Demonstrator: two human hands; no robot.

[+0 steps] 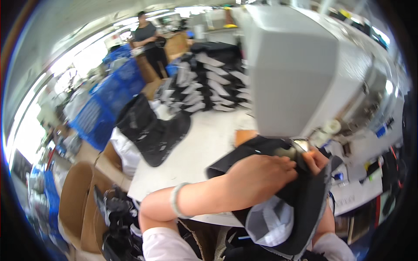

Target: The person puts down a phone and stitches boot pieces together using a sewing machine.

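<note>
Black fabric (308, 209) with a grey edge drapes over the front of the white table, under the head of a sewing machine (291, 78). A pale grey lining (270, 222) shows in its opening. My left hand (263, 176), a light bracelet on its wrist, is closed, its fingers pressed together on the cloth. Just right of it, my right hand (315, 161) has bent fingers gripping the same fabric beside a shiny metal machine part (300, 145). The fabric hides much of my right forearm, and blur hides the exact finger contact.
A boot-shaped black piece (152, 130) lies on the white table (202, 150). Behind it are stacked black-and-white pieces (213, 78). Blue crates (115, 95) and an open cardboard box (78, 204) stand left. Further back, a person (150, 41) stands holding something dark.
</note>
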